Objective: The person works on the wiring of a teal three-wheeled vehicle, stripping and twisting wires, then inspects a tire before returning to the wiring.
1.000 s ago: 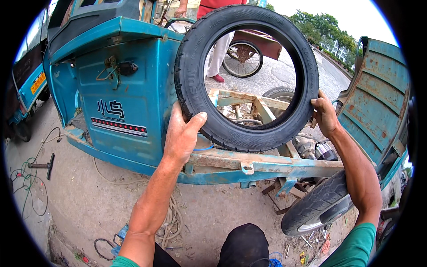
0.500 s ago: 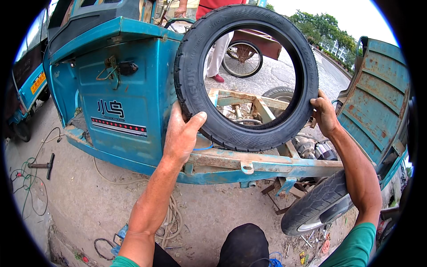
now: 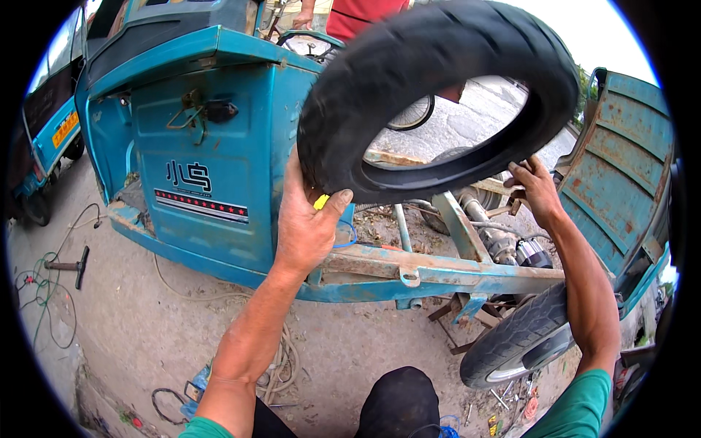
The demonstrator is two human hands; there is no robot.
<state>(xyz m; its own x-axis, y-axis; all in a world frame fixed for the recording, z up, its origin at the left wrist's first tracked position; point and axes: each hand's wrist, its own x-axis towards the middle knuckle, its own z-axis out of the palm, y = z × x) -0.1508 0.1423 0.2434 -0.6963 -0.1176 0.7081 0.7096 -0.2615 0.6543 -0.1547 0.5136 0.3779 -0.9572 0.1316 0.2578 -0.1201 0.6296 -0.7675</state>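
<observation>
I hold a black tyre (image 3: 438,47) tilted over the frame of a teal cargo tricycle (image 3: 482,274). My left hand (image 3: 307,223) grips its lower-left part, thumb pointing right, with a small yellow item (image 3: 320,202) showing behind the thumb. My right hand (image 3: 539,191) has its bent fingertips against the lower-right edge of the tyre. Beneath the tyre are rusty rails, a silver motor and axle assembly (image 3: 504,244), and a thin blue cable.
A teal body panel (image 3: 190,160) stands left, a rusty raised bed panel (image 3: 613,175) right. A mounted wheel (image 3: 515,339) is low right. Cords and a T-handled tool (image 3: 69,266) lie on the ground. Behind are another vehicle (image 3: 47,146) and a person in red (image 3: 361,16).
The tyre has risen and tipped from face-on to a slant, showing its tread, and shifted right. Both hands have moved slightly with it, the right fingers now lower on its edge.
</observation>
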